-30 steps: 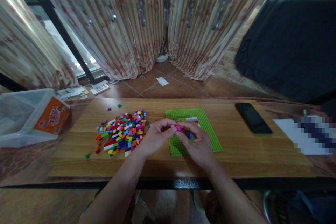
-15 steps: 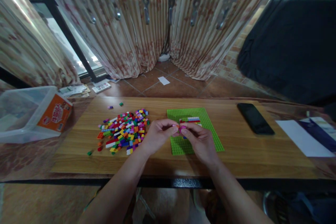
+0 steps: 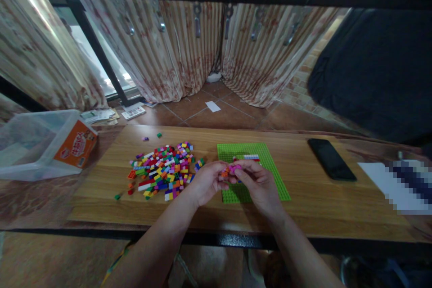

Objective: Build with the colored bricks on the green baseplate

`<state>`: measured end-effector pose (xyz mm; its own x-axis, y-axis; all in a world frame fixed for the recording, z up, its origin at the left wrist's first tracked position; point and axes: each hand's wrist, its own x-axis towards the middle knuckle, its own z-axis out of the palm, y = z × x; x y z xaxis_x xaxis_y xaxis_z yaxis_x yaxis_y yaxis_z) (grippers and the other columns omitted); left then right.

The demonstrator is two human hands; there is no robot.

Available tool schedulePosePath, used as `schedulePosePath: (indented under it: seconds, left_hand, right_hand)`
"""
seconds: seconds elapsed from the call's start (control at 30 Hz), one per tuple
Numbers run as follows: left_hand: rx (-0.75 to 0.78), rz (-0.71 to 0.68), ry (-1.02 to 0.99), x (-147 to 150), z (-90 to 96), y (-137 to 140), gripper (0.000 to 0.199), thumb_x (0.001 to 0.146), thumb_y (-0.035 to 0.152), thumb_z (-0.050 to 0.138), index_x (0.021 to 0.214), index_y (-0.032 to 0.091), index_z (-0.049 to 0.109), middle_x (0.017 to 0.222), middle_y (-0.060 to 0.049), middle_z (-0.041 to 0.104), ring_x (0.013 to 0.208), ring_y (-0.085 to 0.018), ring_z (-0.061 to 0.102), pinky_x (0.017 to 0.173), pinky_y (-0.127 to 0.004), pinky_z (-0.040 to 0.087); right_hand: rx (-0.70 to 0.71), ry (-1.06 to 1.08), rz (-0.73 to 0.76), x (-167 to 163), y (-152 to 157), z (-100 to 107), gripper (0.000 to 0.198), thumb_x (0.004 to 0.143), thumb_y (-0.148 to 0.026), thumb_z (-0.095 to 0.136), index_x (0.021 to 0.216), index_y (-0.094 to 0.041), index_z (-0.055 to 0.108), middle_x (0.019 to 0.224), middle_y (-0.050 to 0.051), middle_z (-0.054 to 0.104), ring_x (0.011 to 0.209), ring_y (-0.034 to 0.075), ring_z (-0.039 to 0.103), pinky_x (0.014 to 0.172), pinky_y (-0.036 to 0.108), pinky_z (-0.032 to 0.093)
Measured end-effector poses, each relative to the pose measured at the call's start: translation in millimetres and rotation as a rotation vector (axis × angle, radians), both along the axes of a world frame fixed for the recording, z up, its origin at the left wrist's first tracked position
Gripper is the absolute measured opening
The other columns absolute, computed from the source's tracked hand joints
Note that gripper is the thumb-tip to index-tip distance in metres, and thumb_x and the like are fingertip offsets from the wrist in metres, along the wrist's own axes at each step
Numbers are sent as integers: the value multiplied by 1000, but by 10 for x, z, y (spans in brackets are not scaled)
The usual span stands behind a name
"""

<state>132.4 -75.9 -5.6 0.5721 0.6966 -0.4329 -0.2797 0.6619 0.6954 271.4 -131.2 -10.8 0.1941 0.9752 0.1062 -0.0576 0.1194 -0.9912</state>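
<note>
The right hand (image 3: 262, 185) pinched pink bricks (image 3: 235, 168) over a baseplate (image 3: 227, 151). The left hand (image 3: 207, 182) (fingers curled) held an orange brick (image 3: 224, 173).

On the orange label (image 3: 71, 138) of the clear bin (image 3: 37, 132), white Chinese characters (image 3: 77, 145) are being shown, too blurred to be read.

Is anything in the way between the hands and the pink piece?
Nothing visible blocks the right hand; it grips the pink piece. At the left hand, an orange piece sits in between.
</note>
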Motion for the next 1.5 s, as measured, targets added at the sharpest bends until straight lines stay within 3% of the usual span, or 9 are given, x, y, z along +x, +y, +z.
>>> schedulePosePath:
  seconds: [0.13, 0.3, 0.53, 0.67, 0.83, 1.0, 1.37, 1.5]
  left_hand:
    - [-53, -32, -21, 29, -11, -32, 24, 86, 33, 58, 78, 11, 65, 65, -2, 63, 55, -8, 60, 46, -16, 41]
    - [4, 22, -35, -10, -8, -50, 20, 73, 30, 74, 77, 13, 65, 67, 0, 63, 56, -7, 58, 48, -16, 40]
    - [82, 79, 105, -61, -25, 23, 17, 71, 28, 71, 75, 12, 66, 71, -1, 64, 54, -5, 54, 49, -16, 37]
    - [101, 107, 190, -58, -62, 67, 17, 73, 29, 68, 73, 13, 65, 66, 0, 61, 51, -5, 53, 46, -16, 33]
    - [148, 72, 245, -17, -78, 70, 15, 78, 27, 63, 77, 13, 66, 66, 1, 59, 49, -4, 51, 45, -16, 30]
    - [163, 44, 294, 9, -87, 63, 15, 81, 25, 60, 83, 13, 68, 69, 0, 60, 49, -4, 52, 45, -16, 32]
    - [302, -57, 360, 34, -117, 25, 16, 77, 26, 62, 85, 14, 71, 68, 1, 59, 51, -5, 50, 46, -17, 32]
    - [344, -107, 392, 64, -134, 1, 17, 76, 26, 61, 83, 14, 71, 65, 1, 58, 50, -5, 49, 46, -17, 33]
  right_hand:
    - [10, -105, 29, 2, -9, -27, 17, 81, -33, 69, 96, -26, 73, 90, 3, 72, 84, 17, 66, 78, 32, 52]
    - [87, -229, -55, 36, 1, -37, 12, 80, -32, 69, 90, -28, 76, 105, 4, 68, 98, 18, 62, 87, 34, 49]
    - [-14, -21, -324, 314, 85, -7, 18, 70, -35, 76, 84, -22, 73, 74, 0, 69, 59, 11, 58, 54, 25, 49]
    - [-56, -56, -426, 440, 120, -66, 26, 68, -38, 76, 87, -19, 72, 71, 0, 70, 57, 12, 60, 54, 26, 51]
    - [-48, -323, -412, 444, 92, -126, 31, 76, -41, 68, 97, -19, 73, 91, 6, 75, 77, 19, 68, 73, 35, 55]
    - [-21, -599, -369, 432, 59, -59, 25, 84, -39, 59, 91, -19, 73, 88, 7, 75, 76, 19, 68, 72, 33, 54]
    - [45, -679, -289, 421, 0, -107, 18, 85, -36, 61, 89, -21, 71, 88, 4, 73, 77, 18, 65, 74, 33, 52]
    - [119, -693, -243, 468, -47, -132, 14, 85, -34, 63, 84, -24, 73, 90, 3, 70, 86, 19, 65, 81, 35, 51]
